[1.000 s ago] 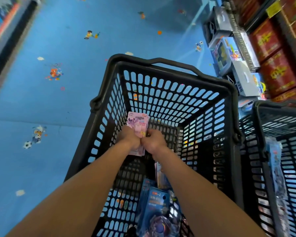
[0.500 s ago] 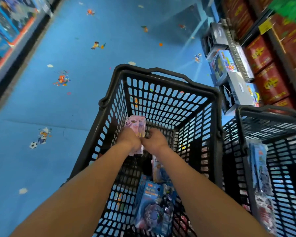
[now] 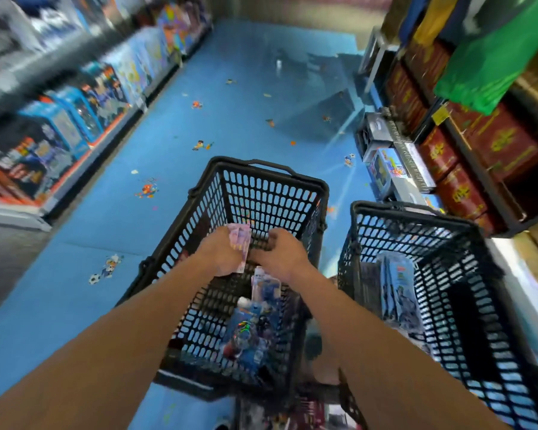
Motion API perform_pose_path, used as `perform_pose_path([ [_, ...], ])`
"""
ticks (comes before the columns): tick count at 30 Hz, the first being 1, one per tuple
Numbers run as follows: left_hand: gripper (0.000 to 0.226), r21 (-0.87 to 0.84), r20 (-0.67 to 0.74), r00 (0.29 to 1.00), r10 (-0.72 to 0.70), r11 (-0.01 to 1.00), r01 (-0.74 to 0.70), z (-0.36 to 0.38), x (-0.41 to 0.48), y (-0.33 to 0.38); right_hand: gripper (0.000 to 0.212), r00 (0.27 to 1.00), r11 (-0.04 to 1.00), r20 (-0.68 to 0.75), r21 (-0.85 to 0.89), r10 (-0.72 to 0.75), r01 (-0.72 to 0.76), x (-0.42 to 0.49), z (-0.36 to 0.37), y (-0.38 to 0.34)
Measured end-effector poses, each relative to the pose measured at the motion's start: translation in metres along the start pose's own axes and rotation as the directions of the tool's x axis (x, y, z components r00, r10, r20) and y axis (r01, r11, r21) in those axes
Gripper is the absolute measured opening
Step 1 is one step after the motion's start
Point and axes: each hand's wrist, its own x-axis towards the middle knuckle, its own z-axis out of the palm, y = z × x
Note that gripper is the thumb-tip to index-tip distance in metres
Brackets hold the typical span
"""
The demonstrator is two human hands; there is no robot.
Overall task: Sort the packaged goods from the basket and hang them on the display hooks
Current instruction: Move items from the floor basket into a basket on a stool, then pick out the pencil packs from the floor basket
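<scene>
A black plastic basket (image 3: 261,175) stands on the blue floor in front of me. My left hand (image 3: 219,254) is shut on a stack of pink packets (image 3: 241,242) above the basket's middle. Just to the right, my right hand (image 3: 281,254) hovers with its fingers curled, apart from the packets; the blur hides whether it holds anything. Blue blister packs (image 3: 249,330) lie lower down inside the basket. No display hooks are in view.
A second black basket (image 3: 416,215) with blue packs (image 3: 399,293) stands at the right. Red boxes (image 3: 460,169) and a green cloth (image 3: 491,63) fill the right shelving. Boxed toys (image 3: 59,128) line the left shelf. The blue floor (image 3: 246,97) runs ahead between them.
The camera has tilted up, bringing both shelf rows into view. My right hand has come off the pink packets and shifted right; my left hand keeps them.
</scene>
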Motion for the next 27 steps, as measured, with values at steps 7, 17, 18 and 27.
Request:
perform_pose_path([
  [7,0.067,-0.133,-0.006,0.987,0.161,0.978,-0.160,0.020,-0.125,0.045,0.054,0.972,0.964,0.062,-0.133,-0.225,0.231,-0.156,-0.107,-0.005],
  [17,0.012,0.010,0.349,0.920,0.177,0.981,-0.193,0.072,-0.270,0.125,0.010,0.918,0.997,0.396,-0.053,-0.037,0.063,-0.297,-0.200,0.075],
  [18,0.017,0.050,0.432,0.894,0.116,0.987,-0.152,0.083,-0.274,0.124,0.007,0.886,0.996,0.463,-0.081,0.010,0.031,-0.306,-0.199,0.085],
  [27,0.022,0.250,0.644,0.762,-0.073,0.961,-0.119,0.218,-0.251,0.033,0.015,0.738,0.925,0.586,-0.352,0.335,-0.141,-0.311,-0.090,0.217],
])
